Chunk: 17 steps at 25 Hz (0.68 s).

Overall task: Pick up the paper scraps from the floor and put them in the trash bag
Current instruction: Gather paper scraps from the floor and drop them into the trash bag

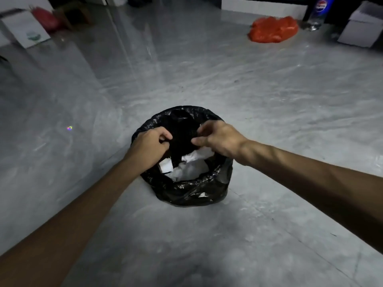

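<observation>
Black trash bag [187, 189] sits on the grey floor [269, 100] at frame centre, mouth up and partly open. White paper scraps [191, 165] lie inside it, visible through the opening toward the 6 o'clock side of the mouth.

Left hand [150, 147] is at the bag's 9 o'clock rim, fingers [164, 139] clenched on a fold of black plastic. Right hand [219, 138] is at the 2 o'clock rim, fingers [198, 140] pinched on the same dark film. Between the two hands a flap of plastic is drawn across the upper half of the opening. Neither hand carries paper.

Progress, as a judgement: collection looks finished or nearly so. No loose white scraps show on the floor anywhere in view; the near floor at 6 o'clock is bare grey. The hands seem to be gathering or adjusting the bag mouth rather than dropping anything in. What lies outside the view cannot be told.

Surroundings, away from the task: orange plastic bag [273, 29] on the floor at 1 o'clock, well apart from the trash bag; blue-labelled bottle [320, 9] just past it; white boxes at 2 o'clock [360, 27] and 10 o'clock [24, 27]; a red item [45, 17] beside the latter, blurred.
</observation>
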Each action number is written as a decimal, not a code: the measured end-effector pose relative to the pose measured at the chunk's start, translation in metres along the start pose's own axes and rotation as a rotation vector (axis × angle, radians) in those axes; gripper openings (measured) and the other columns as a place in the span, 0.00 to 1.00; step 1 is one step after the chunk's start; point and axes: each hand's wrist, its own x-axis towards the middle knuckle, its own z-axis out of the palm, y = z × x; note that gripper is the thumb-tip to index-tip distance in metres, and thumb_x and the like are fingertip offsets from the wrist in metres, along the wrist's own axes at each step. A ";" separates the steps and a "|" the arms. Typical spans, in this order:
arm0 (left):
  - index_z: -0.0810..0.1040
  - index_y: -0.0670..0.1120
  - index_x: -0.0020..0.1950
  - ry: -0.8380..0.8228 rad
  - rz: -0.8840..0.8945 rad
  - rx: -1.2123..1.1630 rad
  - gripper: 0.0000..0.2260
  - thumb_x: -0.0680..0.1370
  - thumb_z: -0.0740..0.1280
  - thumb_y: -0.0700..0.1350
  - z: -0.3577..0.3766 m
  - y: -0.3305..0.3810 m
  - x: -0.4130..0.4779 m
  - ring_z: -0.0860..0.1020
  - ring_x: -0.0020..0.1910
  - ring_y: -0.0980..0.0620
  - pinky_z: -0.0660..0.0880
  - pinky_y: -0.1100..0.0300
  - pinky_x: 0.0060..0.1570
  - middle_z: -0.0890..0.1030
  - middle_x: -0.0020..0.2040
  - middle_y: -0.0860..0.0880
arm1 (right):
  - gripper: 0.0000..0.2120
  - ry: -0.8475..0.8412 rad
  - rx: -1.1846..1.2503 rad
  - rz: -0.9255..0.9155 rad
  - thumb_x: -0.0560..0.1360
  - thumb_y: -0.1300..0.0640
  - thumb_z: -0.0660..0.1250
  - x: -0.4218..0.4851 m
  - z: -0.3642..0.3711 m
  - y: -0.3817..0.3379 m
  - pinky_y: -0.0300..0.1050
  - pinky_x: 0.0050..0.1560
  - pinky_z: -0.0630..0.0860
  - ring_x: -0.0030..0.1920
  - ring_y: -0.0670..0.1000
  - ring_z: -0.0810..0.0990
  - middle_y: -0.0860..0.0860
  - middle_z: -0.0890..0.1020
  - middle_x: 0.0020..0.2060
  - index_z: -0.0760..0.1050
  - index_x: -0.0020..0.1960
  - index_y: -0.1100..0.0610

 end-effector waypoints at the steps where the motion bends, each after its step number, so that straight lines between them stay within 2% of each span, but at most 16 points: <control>1: 0.80 0.52 0.50 0.021 0.019 -0.020 0.08 0.74 0.67 0.42 0.000 0.000 -0.001 0.77 0.42 0.53 0.71 0.60 0.44 0.80 0.47 0.54 | 0.15 0.103 -0.090 -0.050 0.70 0.54 0.74 0.000 -0.005 0.005 0.43 0.48 0.74 0.47 0.53 0.79 0.54 0.80 0.48 0.78 0.55 0.56; 3: 0.80 0.52 0.50 0.019 0.055 -0.061 0.07 0.75 0.66 0.42 0.001 0.005 -0.003 0.76 0.39 0.58 0.69 0.65 0.40 0.80 0.45 0.55 | 0.22 0.277 -0.298 -0.057 0.69 0.52 0.73 -0.004 -0.014 0.021 0.45 0.55 0.74 0.55 0.56 0.76 0.57 0.75 0.57 0.74 0.61 0.56; 4: 0.80 0.52 0.50 -0.001 0.075 -0.078 0.07 0.75 0.67 0.43 0.003 0.008 -0.004 0.76 0.38 0.59 0.68 0.65 0.40 0.81 0.45 0.56 | 0.25 0.284 -0.328 0.020 0.69 0.50 0.72 -0.007 -0.018 0.029 0.47 0.56 0.75 0.55 0.57 0.75 0.58 0.73 0.58 0.71 0.63 0.58; 5: 0.80 0.52 0.50 -0.029 0.092 -0.087 0.06 0.75 0.67 0.44 0.005 0.013 -0.004 0.77 0.39 0.58 0.69 0.64 0.40 0.81 0.44 0.56 | 0.24 0.231 -0.276 0.128 0.70 0.49 0.72 -0.011 -0.020 0.035 0.48 0.52 0.76 0.51 0.57 0.76 0.57 0.74 0.54 0.71 0.61 0.59; 7: 0.80 0.54 0.48 -0.093 0.113 -0.087 0.05 0.74 0.67 0.45 0.009 0.024 -0.005 0.78 0.39 0.58 0.71 0.63 0.41 0.81 0.43 0.57 | 0.11 0.025 -0.005 0.301 0.74 0.52 0.68 -0.019 -0.020 0.041 0.45 0.36 0.74 0.35 0.53 0.76 0.56 0.77 0.41 0.75 0.48 0.60; 9: 0.79 0.56 0.46 -0.142 0.134 -0.080 0.04 0.74 0.67 0.47 0.012 0.033 -0.004 0.79 0.39 0.58 0.74 0.62 0.41 0.81 0.43 0.57 | 0.09 -0.035 0.115 0.335 0.75 0.58 0.64 -0.022 -0.023 0.043 0.42 0.29 0.73 0.27 0.53 0.73 0.56 0.77 0.32 0.75 0.38 0.61; 12: 0.79 0.58 0.45 -0.199 0.208 -0.087 0.04 0.73 0.68 0.49 0.022 0.061 -0.005 0.81 0.39 0.59 0.78 0.60 0.44 0.81 0.41 0.59 | 0.11 0.085 0.085 0.331 0.74 0.61 0.63 -0.040 -0.051 0.050 0.40 0.26 0.73 0.28 0.55 0.74 0.55 0.77 0.28 0.74 0.34 0.61; 14: 0.78 0.59 0.45 -0.223 0.280 -0.080 0.03 0.73 0.68 0.50 0.035 0.092 -0.010 0.81 0.39 0.61 0.78 0.60 0.44 0.80 0.39 0.61 | 0.11 0.172 0.100 0.357 0.74 0.60 0.64 -0.064 -0.081 0.066 0.39 0.25 0.72 0.27 0.53 0.74 0.54 0.77 0.27 0.75 0.33 0.60; 17: 0.78 0.58 0.45 -0.265 0.421 -0.069 0.03 0.72 0.67 0.51 0.063 0.145 -0.022 0.80 0.41 0.59 0.77 0.59 0.45 0.80 0.38 0.62 | 0.10 0.305 0.152 0.444 0.73 0.60 0.64 -0.117 -0.122 0.103 0.40 0.25 0.72 0.25 0.51 0.73 0.53 0.77 0.25 0.76 0.33 0.60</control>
